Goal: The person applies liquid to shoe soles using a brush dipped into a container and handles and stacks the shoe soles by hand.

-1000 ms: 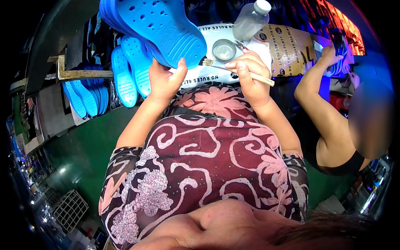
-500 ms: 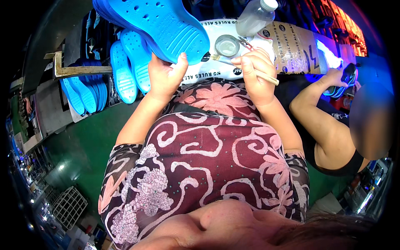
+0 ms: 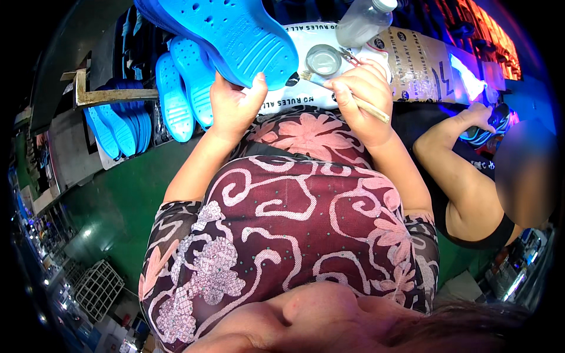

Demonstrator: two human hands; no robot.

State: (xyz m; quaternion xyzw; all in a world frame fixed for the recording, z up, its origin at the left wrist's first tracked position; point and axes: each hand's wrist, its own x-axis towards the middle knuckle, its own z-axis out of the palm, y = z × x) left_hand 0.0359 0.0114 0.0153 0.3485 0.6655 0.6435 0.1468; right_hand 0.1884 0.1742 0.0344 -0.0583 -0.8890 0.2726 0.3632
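- In the head view, our left hand [image 3: 238, 103] was partly closed around the near end of a blue shoe piece [image 3: 244, 44], thumb on the grooved face; the fingers behind it were hidden from us.
- The blue shoe piece hung in front of us, left of the glass jar [image 3: 323, 61], its far end cut off by the upper edge.
- It looked light and foamy to us, springy rather than rigid, and unlikely to break; we judged that a firm squeeze might dent it.
- Its smooth face could turn slippery if wet, so the rim near the grooves seemed our best hold, clear of the tip.
- Our right hand [image 3: 365, 97] was closed in a pencil-like grip on a brush [image 3: 374, 110], whose bristles pointed at the tip of the shoe piece; we could not tell whether they touched.
- The thin wooden handle seemed light and stiff, best held mid-length.
- Beyond the jar, a clear bottle [image 3: 364, 25] stood on the covered desk [image 3: 415, 67].
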